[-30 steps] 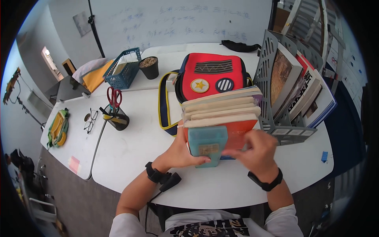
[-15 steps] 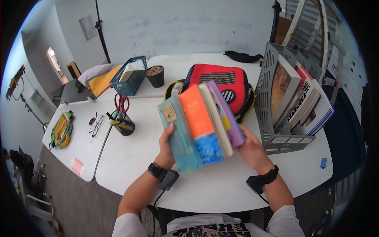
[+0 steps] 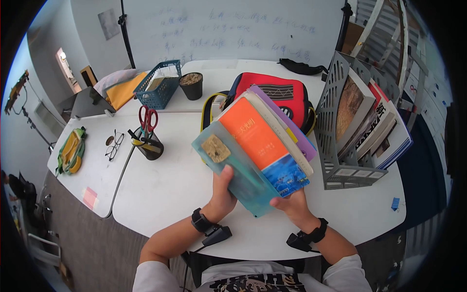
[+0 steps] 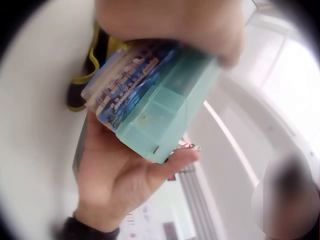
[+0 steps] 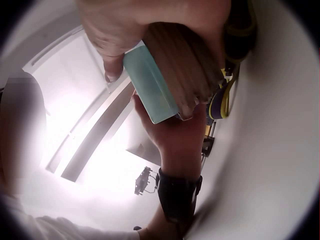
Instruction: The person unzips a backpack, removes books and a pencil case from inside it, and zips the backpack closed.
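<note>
A stack of books is held between both hands over the table, tilted, with a translucent teal pencil case [image 3: 238, 170] on the near left face. Beside the case shows an orange and blue book [image 3: 258, 138], and a purple book [image 3: 292, 124] sits at the far side. My left hand [image 3: 223, 194] grips the stack's left end, thumb over the case; its other fingers are hidden beneath. At the lower right end my right hand [image 3: 295, 208] holds the stack, thumb at the case's corner. Behind the stack lies a red bag [image 3: 267, 82], partly covered.
A grey file rack [image 3: 335, 160] with books stands to the right. On the left are a pen holder [image 3: 151, 150] with scissors, glasses [image 3: 114, 146] and a green-yellow pouch [image 3: 72, 151]. A blue basket [image 3: 158, 92] and a plant pot [image 3: 192, 88] stand farther back.
The stack went from standing with edges upward to tilted, covers facing up. Over the last half second, the right hand moved from the purple book's side down to the lower right end.
</note>
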